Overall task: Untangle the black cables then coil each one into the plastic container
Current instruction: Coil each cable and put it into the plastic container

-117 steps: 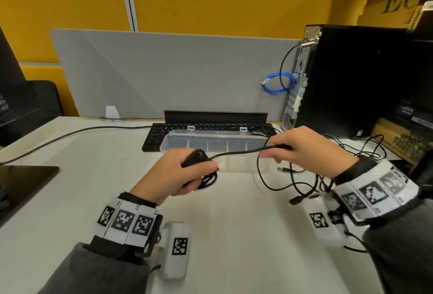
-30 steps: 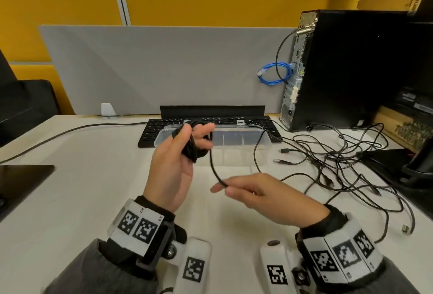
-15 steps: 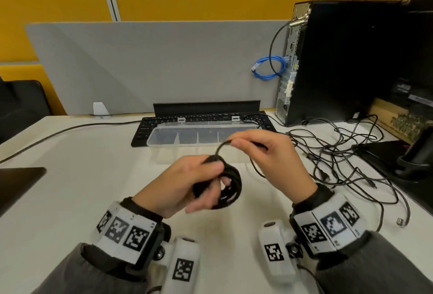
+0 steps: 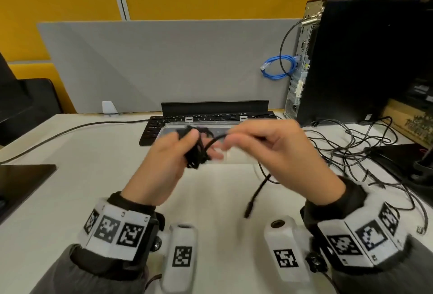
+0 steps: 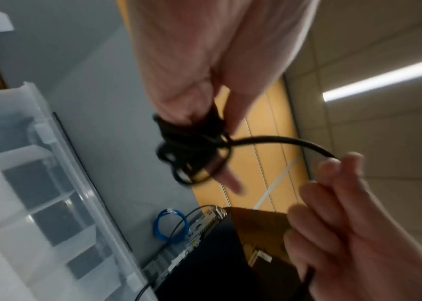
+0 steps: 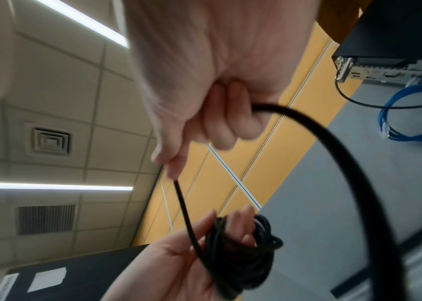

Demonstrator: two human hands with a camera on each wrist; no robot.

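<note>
left hand (image 4: pixel 164 165) gripping coiled black cable (image 4: pixel 196 153), right hand (image 4: pixel 288 153) pinching its loose strand, both above plastic container (image 4: pixel 236 159), tangled cables (image 4: pixel 365 153) on desk (image 4: pixel 70 176) to the right

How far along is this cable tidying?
Early on. The left hand holds one mostly wound black coil; the right hand feeds its last loose tail. The plastic container looks empty, and a tangle of cables waits on the desk.

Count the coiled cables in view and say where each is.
2. A black coil is gripped in the left hand, its tail pinched by the right hand; a blue coil hangs by the computer tower. The loose tangle on the desk may hide others.
</note>
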